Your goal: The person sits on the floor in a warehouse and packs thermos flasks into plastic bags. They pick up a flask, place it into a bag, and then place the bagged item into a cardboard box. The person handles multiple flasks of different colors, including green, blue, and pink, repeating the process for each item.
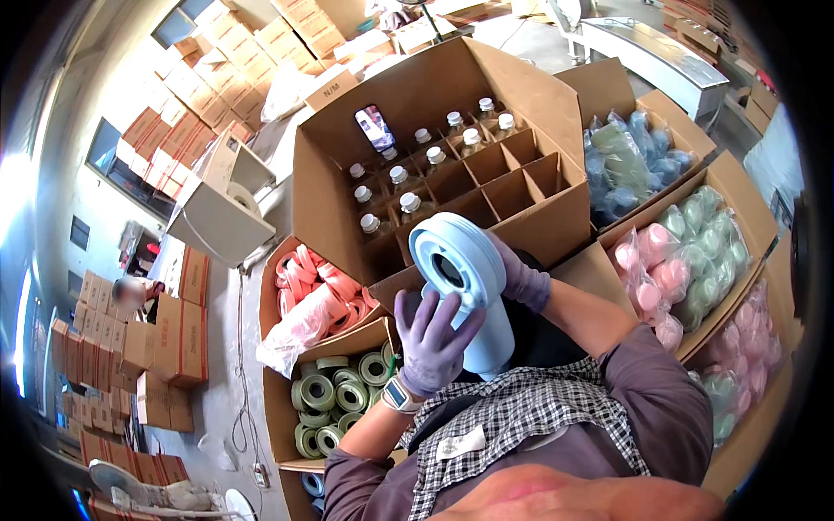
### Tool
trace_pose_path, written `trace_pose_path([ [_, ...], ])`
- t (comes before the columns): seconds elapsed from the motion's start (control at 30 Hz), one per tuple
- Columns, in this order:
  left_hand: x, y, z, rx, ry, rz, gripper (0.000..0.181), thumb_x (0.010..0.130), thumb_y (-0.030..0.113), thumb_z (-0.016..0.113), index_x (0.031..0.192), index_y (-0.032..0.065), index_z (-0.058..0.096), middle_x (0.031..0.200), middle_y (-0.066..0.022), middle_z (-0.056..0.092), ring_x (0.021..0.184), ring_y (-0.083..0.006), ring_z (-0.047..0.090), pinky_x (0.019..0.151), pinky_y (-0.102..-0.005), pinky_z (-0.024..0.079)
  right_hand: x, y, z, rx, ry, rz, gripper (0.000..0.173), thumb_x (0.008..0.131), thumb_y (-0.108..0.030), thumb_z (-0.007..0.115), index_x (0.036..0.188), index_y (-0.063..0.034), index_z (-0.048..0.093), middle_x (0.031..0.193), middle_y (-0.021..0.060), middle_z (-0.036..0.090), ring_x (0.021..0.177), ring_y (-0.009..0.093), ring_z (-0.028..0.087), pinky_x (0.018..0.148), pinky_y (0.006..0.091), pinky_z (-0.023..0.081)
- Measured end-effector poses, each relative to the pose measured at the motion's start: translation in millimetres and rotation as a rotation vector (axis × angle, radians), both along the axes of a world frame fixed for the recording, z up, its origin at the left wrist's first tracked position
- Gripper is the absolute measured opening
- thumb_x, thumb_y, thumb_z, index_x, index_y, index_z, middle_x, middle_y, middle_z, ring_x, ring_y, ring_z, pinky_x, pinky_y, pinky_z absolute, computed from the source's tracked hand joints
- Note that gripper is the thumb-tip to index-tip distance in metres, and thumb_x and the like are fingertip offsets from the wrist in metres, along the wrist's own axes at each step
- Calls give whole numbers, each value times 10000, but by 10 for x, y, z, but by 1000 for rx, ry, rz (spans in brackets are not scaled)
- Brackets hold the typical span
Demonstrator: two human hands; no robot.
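Observation:
A light blue plastic ring-shaped part [456, 260] with a dark round opening is tilted over the near edge of the divided cardboard box [440, 264]. Behind its right side, my right hand [524, 280] in a thin purple glove grips it, fingers partly hidden. My left hand [431, 338], gloved alike, has its fingers spread, with fingertips against or just in front of the part's lower edge. Below the ring a light blue plastic cylindrical body [488, 342] reaches down to the checked apron; whether the two are joined is unclear. White-capped clear bottles [435, 156] stand in several box compartments.
A phone [375, 128] leans inside the box's far wall. At left are open cartons of pink parts [319, 293] and green rings [317, 391]. Cartons of bagged blue [619, 163], pink and green pieces [704, 241] stand at right. Another person [130, 293] is far left.

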State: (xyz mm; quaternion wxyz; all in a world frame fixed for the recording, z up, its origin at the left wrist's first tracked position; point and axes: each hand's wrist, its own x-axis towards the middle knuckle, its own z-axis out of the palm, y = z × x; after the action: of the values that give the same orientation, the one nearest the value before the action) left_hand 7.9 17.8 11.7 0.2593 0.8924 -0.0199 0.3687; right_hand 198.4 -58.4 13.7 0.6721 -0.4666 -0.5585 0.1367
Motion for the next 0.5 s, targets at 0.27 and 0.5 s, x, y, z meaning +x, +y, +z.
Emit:
trace_pose_path([
  [0.27,170,-21,163,588,65,233,601,811,112,682,1377,2,514,1407,-165,488,1309,-375,470,1146,-564,315,164,193,-463,-60,-18,-124,506,875,-287,721,1277,-25,562,1015,135,712,921,301,710,811,398,575],
  [0.5,11,-175,192,-1338,58,-310,711,913,262,734,1483,38,372,1332,-101,535,1215,-227,536,1050,-406,439,-79,-57,133,20,-486,-153,598,842,-316,715,1337,-32,537,1108,177,686,1018,326,698,887,394,557],
])
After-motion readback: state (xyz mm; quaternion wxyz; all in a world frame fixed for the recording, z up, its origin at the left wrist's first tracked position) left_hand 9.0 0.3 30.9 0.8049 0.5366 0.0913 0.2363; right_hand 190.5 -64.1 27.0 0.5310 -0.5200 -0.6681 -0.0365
